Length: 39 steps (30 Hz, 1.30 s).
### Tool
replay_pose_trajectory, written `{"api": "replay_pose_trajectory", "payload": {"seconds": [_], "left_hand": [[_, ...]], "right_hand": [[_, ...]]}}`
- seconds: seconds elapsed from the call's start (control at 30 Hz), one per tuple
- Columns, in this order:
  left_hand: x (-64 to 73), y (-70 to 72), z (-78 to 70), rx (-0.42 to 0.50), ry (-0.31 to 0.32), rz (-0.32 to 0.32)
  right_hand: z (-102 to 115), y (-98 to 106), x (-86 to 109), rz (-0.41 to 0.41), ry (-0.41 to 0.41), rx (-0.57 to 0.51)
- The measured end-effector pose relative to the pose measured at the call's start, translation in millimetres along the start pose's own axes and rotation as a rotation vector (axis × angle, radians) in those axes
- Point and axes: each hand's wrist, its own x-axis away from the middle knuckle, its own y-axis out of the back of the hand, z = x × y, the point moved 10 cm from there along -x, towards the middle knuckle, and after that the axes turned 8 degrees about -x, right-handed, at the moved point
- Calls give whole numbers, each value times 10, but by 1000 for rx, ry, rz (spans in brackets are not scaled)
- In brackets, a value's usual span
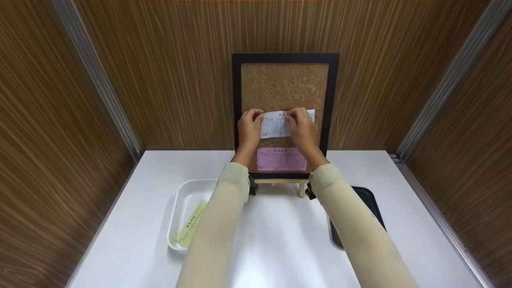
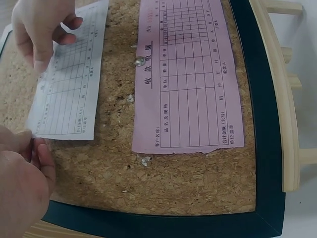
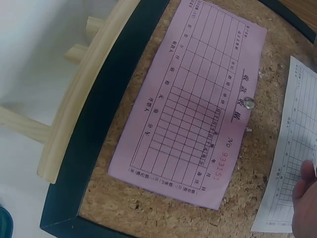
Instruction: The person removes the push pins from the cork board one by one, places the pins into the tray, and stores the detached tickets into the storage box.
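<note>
Receipt slip point(image 1: 275, 127), white, is held at the corkboard point(image 1: 285, 86), twelve o'clock from the pink receipt point(image 1: 281, 159). Its ten-o'clock corner is pinched by the left hand point(image 1: 250, 127), fingers closed; the right hand point(image 1: 305, 129) is placed at its twelve-o'clock edge, fingers curled, their hold hidden.

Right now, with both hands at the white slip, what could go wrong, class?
The white slip could tilt if the left hand lets go early; I see no pin in it, though the right hand could hide one. The pink slip shows only one pin, so a knock might swivel it.
</note>
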Motion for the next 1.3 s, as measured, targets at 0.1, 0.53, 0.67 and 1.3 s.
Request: {"api": "replay_pose_trajectory", "payload": {"seconds": [0.1, 0.53, 0.67, 1.3], "left_hand": [[24, 13, -13, 6, 1, 3], [253, 171, -169, 82, -78, 16], [405, 220, -179, 115, -77, 49], [1172, 689, 42, 175, -40, 44]], "right_hand": [[4, 20, 40, -11, 16, -19], [-27, 271, 386, -83, 42, -234], [-36, 343, 571, -98, 80, -315], [-85, 852, 1583, -108, -21, -469]]}}
